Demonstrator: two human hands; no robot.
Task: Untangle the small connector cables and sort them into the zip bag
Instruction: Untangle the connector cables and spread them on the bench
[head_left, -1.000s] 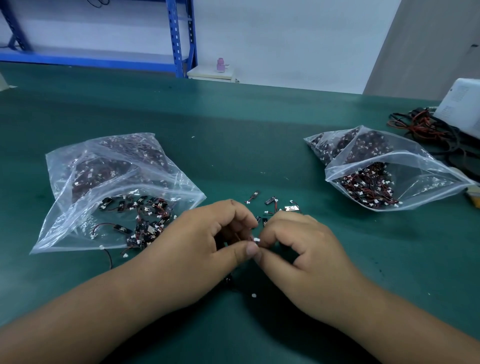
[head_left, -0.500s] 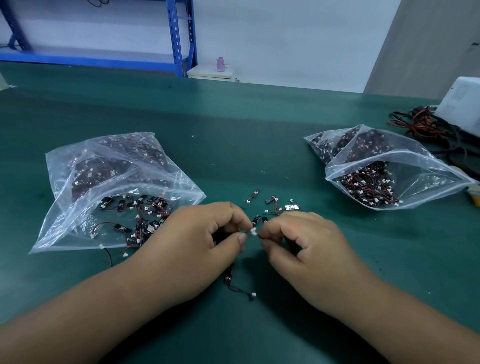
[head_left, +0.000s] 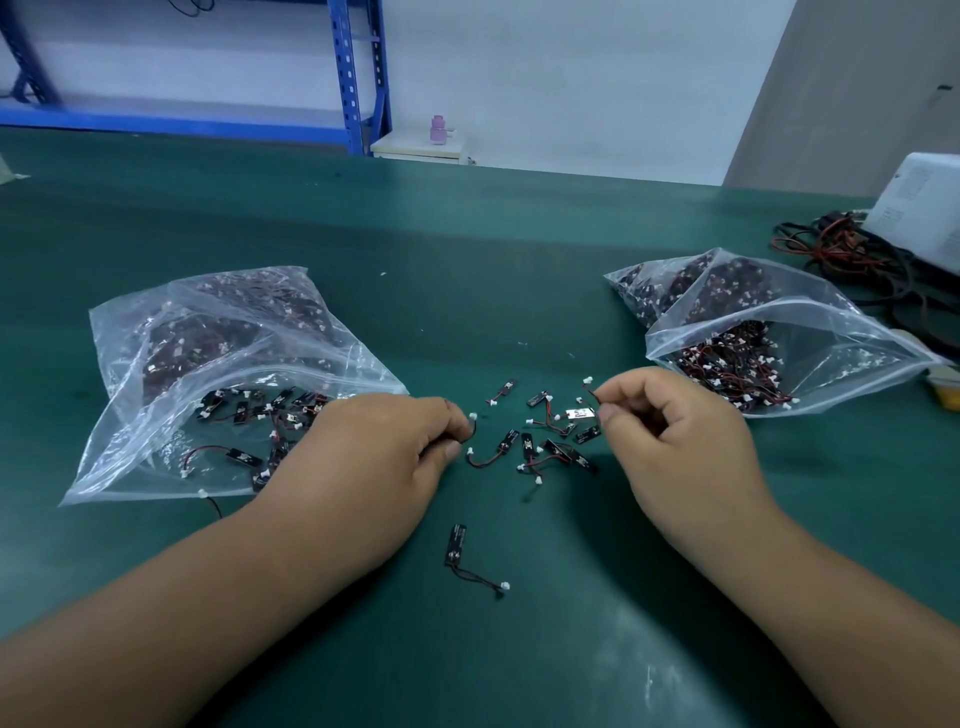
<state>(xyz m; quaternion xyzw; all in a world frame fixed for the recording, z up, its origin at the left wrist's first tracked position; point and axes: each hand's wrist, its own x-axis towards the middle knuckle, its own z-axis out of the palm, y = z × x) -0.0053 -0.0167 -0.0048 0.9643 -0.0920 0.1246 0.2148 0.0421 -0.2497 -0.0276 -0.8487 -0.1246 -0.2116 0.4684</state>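
One loose connector cable (head_left: 460, 545) lies nearest on the green worktop (head_left: 467, 249), between the forearms. Left hand (head_left: 363, 457), knuckles up, fingers curled, pinches a cable end (head_left: 472, 422). Right hand (head_left: 675, 431), curled too, pinches a second cable (head_left: 588, 387). Hands apart, cable pile (head_left: 550, 441) between them. Left zip bag (head_left: 156, 338) lies open-mouthed by the left hand; right zip bag (head_left: 841, 332) just beyond the right hand. Wire bundle (head_left: 852, 249) far right.

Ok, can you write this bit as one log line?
left hand: pinches first cable | right hand: pinches second cable | loose cables: on mat between hands
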